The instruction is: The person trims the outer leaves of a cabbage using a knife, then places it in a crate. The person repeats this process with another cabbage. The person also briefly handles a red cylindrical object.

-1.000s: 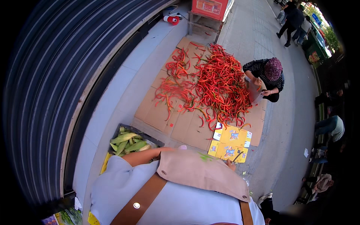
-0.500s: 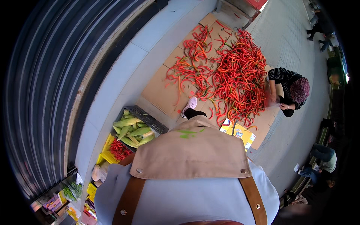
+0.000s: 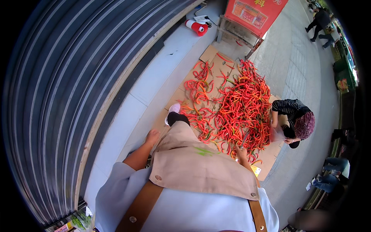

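the right hand [image 3: 241, 152] reaches into the red pepper pile [image 3: 241, 112], fingers closing on some right under them; grab gently. the left hand [image 3: 152, 136] rests open on the ledge [image 3: 127, 116]

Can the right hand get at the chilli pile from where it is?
Probably yes. The right hand is already at the near edge of the chilli pile, and nothing lies between them. The crouching person is at the far side, clear of it.
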The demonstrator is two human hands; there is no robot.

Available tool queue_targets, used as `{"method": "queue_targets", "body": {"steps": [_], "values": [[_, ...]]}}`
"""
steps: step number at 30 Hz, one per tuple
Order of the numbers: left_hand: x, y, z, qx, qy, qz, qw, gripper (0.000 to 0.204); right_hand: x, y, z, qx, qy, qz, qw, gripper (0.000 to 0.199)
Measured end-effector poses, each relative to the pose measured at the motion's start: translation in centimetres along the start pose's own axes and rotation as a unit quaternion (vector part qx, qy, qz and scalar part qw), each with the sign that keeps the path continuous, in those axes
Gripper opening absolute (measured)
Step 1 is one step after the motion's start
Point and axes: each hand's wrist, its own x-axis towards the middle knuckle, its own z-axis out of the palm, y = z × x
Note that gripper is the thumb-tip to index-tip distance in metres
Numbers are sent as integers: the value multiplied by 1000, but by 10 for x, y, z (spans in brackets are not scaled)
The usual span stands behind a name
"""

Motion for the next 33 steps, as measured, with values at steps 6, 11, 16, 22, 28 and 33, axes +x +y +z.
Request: {"method": "queue_targets", "body": {"steps": [6,11,16,22,28,33], "values": [[146,154,-16,360,23,61,931,61,-7,-12,36,-51,135,57,988,31],[328,358,36,491,13,143,859,61,12,132,87,233,228,208,922,29],[505,541,132,516,141,350,769,60,-9,25,206,127,174,317,924,25],[618,672,197,590,183,560,552,54,55,-165,293,260,163,289,907,27],[625,706,200,586,28,563,582,77,102,-244,337,353,137,271,885,27],[566,703,222,391,-9,471,791,83,115,-274,335,352,119,227,900,29]]}}
